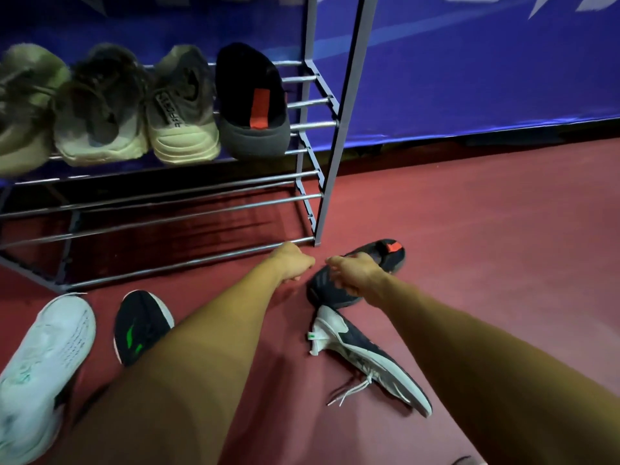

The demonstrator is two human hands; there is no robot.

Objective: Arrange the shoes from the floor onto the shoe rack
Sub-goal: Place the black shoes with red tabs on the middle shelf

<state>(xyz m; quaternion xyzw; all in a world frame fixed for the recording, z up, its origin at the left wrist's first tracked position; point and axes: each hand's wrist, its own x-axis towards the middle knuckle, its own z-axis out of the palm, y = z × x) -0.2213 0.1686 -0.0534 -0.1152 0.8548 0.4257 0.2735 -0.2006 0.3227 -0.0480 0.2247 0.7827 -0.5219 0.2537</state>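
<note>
floor, near: white shoe point(43, 364) at left; black shoe point(141, 327) with a green mark, no words; navy shoe point(365, 357) on its side, laces trailing, heel just beside the slip-on.

hands: apart. right hand point(359, 275) curled over the black slip-on point(385, 260), gripping its upper. the slip-on was low by the rack's corner post; whether it was lifted could not be told. left hand point(293, 263) balled, holding nothing, near the lowest rail.

rack point(339, 129): upper tier held four shoes, the slip-on's likely mate point(251, 105) at the right end, a red tab on each.

risks, judged: a grip on the soft upper could let the slip-on twist and drop; it could drag the navy shoe along; a sole could tip between rails; the gap beside the mate looked tight.

writing: beige shoe point(181, 122) heel strap bore letters, too blurred to read surely; banner point(469, 78) showed white shapes only.
</note>
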